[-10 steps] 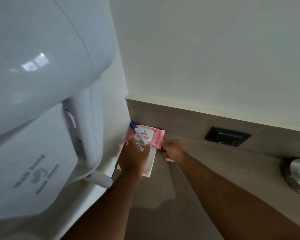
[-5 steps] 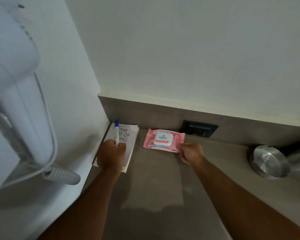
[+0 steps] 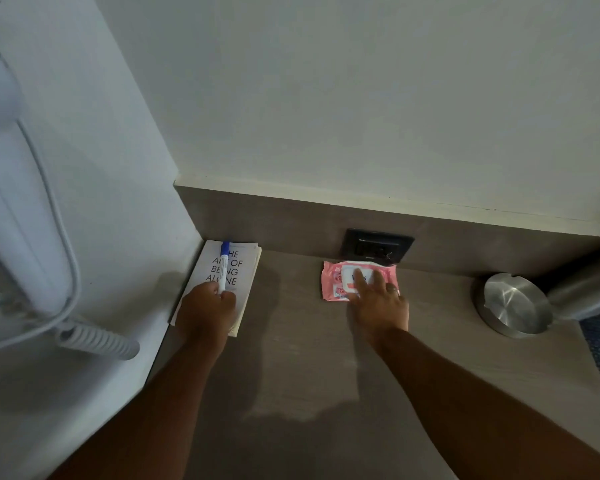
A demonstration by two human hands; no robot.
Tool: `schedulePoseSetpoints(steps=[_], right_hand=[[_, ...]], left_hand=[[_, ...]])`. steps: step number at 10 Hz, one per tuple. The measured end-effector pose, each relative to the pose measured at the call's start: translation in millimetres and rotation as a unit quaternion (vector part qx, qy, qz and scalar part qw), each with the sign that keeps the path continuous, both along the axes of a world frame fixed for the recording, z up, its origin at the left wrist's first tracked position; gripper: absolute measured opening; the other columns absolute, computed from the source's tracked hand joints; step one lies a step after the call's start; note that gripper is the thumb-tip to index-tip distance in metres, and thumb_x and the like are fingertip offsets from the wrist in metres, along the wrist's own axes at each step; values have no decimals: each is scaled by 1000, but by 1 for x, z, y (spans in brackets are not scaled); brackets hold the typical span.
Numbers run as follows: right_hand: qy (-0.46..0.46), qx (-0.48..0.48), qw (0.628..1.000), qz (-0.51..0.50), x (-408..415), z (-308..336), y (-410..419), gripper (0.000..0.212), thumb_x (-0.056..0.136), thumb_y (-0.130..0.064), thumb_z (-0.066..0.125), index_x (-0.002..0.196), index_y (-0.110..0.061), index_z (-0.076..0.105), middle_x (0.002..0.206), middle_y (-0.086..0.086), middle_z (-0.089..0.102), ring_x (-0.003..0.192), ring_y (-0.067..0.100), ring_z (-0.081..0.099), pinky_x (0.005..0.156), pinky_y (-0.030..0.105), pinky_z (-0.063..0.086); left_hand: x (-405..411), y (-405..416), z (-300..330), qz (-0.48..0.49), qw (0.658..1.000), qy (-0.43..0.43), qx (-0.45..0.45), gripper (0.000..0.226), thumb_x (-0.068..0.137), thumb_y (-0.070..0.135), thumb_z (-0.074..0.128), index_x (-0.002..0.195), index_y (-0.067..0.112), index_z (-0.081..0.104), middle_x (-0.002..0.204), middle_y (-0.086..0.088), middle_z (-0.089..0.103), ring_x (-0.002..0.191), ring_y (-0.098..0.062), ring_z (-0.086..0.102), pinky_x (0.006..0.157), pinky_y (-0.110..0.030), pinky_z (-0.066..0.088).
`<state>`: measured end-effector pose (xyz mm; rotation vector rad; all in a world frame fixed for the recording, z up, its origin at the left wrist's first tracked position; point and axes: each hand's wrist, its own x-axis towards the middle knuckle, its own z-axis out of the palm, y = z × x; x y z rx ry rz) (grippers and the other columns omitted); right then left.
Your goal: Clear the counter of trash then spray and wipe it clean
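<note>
Your left hand [image 3: 207, 310] fingers pinch a blue pen [image 3: 224, 267] over the book [image 3: 222, 282], right hand [image 3: 378, 303] fingers spread flat on the pink wipes pack [image 3: 336, 282], grey surface [image 3: 309, 358] under both.

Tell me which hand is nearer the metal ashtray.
Right. The right hand rests on the pink wipes pack, just left of the ashtray. The left hand holds a pen over the book at the far-left corner.

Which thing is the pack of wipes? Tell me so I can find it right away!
Find the black wall socket at the back of the grey counter. Just below it lies the pack of wipes, under the right hand. It is the only pink thing there.
</note>
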<state>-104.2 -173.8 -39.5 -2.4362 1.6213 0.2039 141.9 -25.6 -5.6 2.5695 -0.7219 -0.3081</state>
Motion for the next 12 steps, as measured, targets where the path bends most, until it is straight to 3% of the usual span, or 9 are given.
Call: schedulePoseSetpoints(steps=[2,3,4,5,6,7,9,11,12], right_hand=[[62,-53,997,-3,60,24,20,63,91,-21,50,148,-16,23,153,23,25,134,41,37,104,49,37],[-40,-62,994,75,108,33,39,53,88,-21,53,138,-14,39,137,19,45,119,39,51,94,47,42],[-198,113,968,108,184,39,56,53,94,-37,48,144,-26,34,130,13,53,114,37,56,92,47,48],[-193,172,960,104,216,34,56,56,94,-42,47,146,-33,29,133,12,52,117,36,54,93,46,48],[-129,140,975,111,235,17,50,45,91,-44,49,135,-34,46,127,11,51,114,35,53,86,41,45],[-130,144,974,117,241,11,43,41,91,-45,51,128,-30,55,124,11,51,112,35,54,87,40,48],[-221,158,958,92,218,47,40,49,95,-45,48,140,-27,42,131,12,54,113,30,57,92,47,52],[-549,55,824,131,109,188,55,39,95,-49,50,128,-29,58,91,-5,65,74,3,57,68,18,47],[-632,-18,728,264,-1,317,40,33,100,-44,47,126,-29,59,96,-3,69,68,6,62,56,15,50]], left_hand=[[10,20,3,-6,1000,16,7,24,91,27,55,107,15,69,101,-4,71,72,-20,62,52,-23,49],[15,29,4,-8,1000,13,6,29,89,25,55,113,18,70,105,-4,71,77,-21,65,54,-25,52],[21,46,-3,-43,999,-14,24,37,89,26,53,123,20,66,115,-6,68,91,-22,68,56,-23,53],[22,56,-10,-53,998,-22,35,39,90,26,52,128,22,63,120,-7,66,101,-25,66,72,-31,57],[24,61,-18,-45,998,-24,31,38,92,25,52,129,25,62,122,-8,64,109,-26,64,82,-34,55],[26,59,-22,-52,998,-33,26,36,94,27,53,128,25,63,121,-7,66,107,-24,66,80,-32,56],[30,54,-21,-56,998,-23,-1,22,90,28,64,108,19,72,104,-2,75,90,-20,70,64,-26,53],[28,51,-3,-47,998,36,-8,18,84,24,71,99,15,71,95,-2,75,81,-20,70,66,-29,55],[19,50,18,-56,998,36,14,22,83,27,70,98,11,67,96,-7,72,83,-25,67,68,-36,54]])
